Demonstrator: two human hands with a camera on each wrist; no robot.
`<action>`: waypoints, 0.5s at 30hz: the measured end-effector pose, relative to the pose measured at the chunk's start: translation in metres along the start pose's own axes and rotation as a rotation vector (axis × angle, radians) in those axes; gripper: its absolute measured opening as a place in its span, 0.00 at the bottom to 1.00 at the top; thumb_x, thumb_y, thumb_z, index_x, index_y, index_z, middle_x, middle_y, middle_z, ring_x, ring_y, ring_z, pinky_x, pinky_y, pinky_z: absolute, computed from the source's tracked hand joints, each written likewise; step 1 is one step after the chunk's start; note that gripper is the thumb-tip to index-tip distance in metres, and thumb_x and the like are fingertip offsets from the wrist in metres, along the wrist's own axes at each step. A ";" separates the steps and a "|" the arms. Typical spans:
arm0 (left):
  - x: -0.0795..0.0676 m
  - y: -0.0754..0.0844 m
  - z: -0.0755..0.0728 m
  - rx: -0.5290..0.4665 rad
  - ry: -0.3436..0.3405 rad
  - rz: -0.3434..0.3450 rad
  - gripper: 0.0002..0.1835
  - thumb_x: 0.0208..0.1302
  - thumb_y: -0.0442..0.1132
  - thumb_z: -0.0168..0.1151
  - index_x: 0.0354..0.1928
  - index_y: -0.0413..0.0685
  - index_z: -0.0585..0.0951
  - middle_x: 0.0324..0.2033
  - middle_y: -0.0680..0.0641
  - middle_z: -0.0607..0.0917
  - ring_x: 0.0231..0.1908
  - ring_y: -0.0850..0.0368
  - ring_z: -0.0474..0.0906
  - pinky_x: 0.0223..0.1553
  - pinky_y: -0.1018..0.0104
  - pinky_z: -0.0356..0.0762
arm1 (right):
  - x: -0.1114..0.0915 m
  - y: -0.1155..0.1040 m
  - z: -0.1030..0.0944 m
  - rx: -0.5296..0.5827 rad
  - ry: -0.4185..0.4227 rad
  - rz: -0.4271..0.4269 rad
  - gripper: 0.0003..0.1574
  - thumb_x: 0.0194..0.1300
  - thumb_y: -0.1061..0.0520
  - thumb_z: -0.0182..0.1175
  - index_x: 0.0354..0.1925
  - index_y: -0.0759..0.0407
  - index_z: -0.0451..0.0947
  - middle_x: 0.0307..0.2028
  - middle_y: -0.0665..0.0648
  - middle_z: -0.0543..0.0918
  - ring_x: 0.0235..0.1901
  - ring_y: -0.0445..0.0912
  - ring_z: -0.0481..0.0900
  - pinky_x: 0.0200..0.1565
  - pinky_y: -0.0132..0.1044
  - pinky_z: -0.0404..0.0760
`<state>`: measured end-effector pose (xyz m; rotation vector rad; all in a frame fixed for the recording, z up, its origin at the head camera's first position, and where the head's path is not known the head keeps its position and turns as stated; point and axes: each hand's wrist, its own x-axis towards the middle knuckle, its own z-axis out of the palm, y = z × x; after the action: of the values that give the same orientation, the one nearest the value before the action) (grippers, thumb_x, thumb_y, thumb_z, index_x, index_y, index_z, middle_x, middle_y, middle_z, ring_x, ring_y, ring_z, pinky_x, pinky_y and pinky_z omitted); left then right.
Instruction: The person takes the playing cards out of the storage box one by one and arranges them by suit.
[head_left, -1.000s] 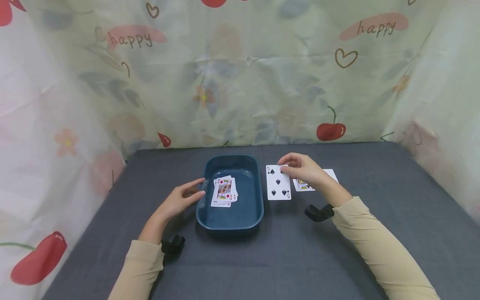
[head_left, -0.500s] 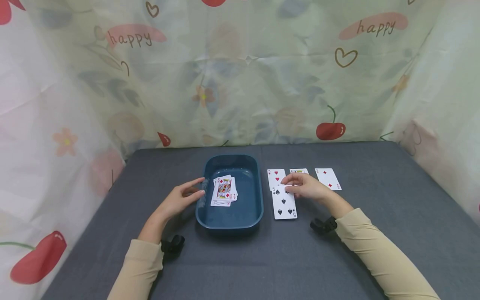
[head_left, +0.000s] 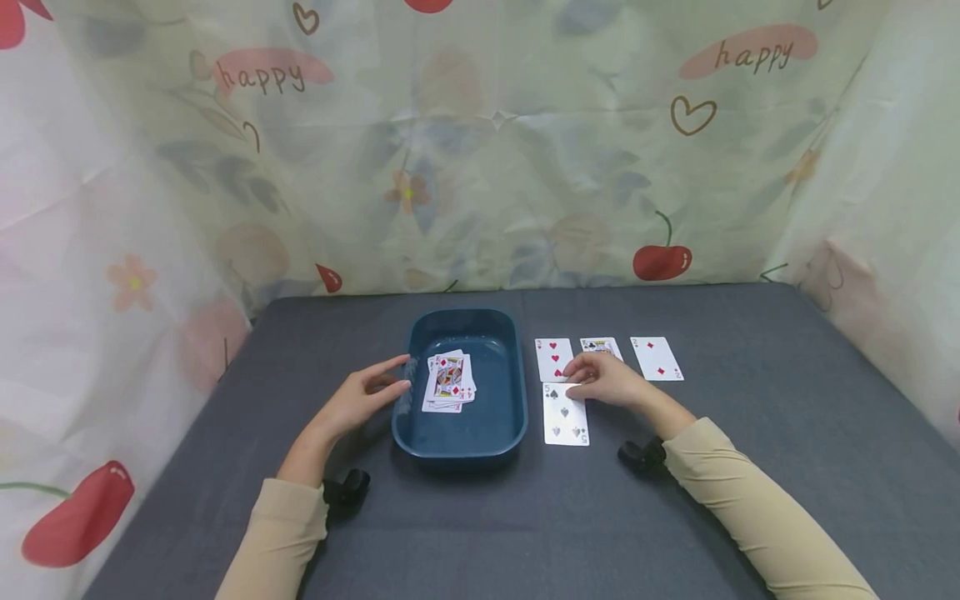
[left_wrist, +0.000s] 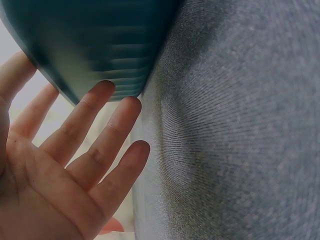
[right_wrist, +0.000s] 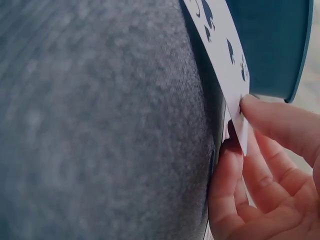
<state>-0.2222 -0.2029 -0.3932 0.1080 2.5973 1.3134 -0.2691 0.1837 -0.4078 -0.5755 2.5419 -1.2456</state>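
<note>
My right hand (head_left: 603, 379) pinches a five of spades (head_left: 566, 421) by its far edge; in the right wrist view the thumb lies on the face of the spade card (right_wrist: 227, 55), which is tilted just over the cloth. That card lies in front of a hearts card (head_left: 552, 354). Beside the blue tray (head_left: 461, 446), my left hand (head_left: 363, 400) has its fingertips at the left rim. From the left wrist, the left hand (left_wrist: 70, 160) shows spread, fairly straight fingers by the tray's outer wall. A small pile of playing cards (head_left: 450, 379), a diamond face card on top, sits inside the tray.
Behind the right hand lie a partly hidden face card (head_left: 600, 344) and, farther right, a diamonds card (head_left: 657, 358), in a row with the hearts card. Dark grey cloth (head_left: 480, 542) covers the table. A printed curtain (head_left: 495, 192) hangs along the back and sides.
My right hand has brought the five of spades toward me and lowered it in front of the hearts card, uncovering the row behind. The left hand and tray have stayed put.
</note>
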 end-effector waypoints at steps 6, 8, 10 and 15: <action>0.000 -0.001 0.000 0.006 0.004 -0.001 0.31 0.64 0.53 0.56 0.68 0.64 0.62 0.63 0.39 0.71 0.64 0.40 0.65 0.61 0.38 0.63 | 0.002 -0.002 0.000 -0.007 0.029 -0.003 0.16 0.54 0.65 0.64 0.42 0.72 0.74 0.36 0.66 0.83 0.35 0.44 0.80 0.35 0.29 0.77; 0.000 -0.001 0.000 0.003 0.004 -0.005 0.31 0.64 0.54 0.56 0.68 0.64 0.62 0.63 0.39 0.71 0.64 0.40 0.64 0.61 0.38 0.63 | 0.002 -0.004 -0.001 -0.010 0.050 -0.002 0.16 0.55 0.65 0.64 0.42 0.71 0.74 0.36 0.66 0.82 0.36 0.45 0.80 0.37 0.30 0.77; 0.000 -0.001 0.000 0.001 0.003 -0.007 0.31 0.64 0.54 0.56 0.68 0.65 0.62 0.63 0.39 0.71 0.65 0.40 0.64 0.61 0.38 0.63 | 0.003 -0.007 -0.003 -0.020 0.068 -0.010 0.16 0.56 0.64 0.64 0.42 0.71 0.75 0.37 0.66 0.82 0.36 0.46 0.79 0.38 0.31 0.77; 0.000 -0.001 0.001 0.002 0.005 0.002 0.30 0.65 0.52 0.56 0.68 0.64 0.62 0.62 0.39 0.71 0.64 0.40 0.65 0.61 0.38 0.64 | 0.008 -0.026 -0.006 -0.049 0.090 -0.039 0.15 0.60 0.60 0.62 0.44 0.67 0.76 0.37 0.63 0.83 0.36 0.45 0.78 0.38 0.31 0.76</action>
<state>-0.2218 -0.2029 -0.3942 0.1077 2.6033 1.3127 -0.2721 0.1696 -0.3838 -0.5952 2.6537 -1.2527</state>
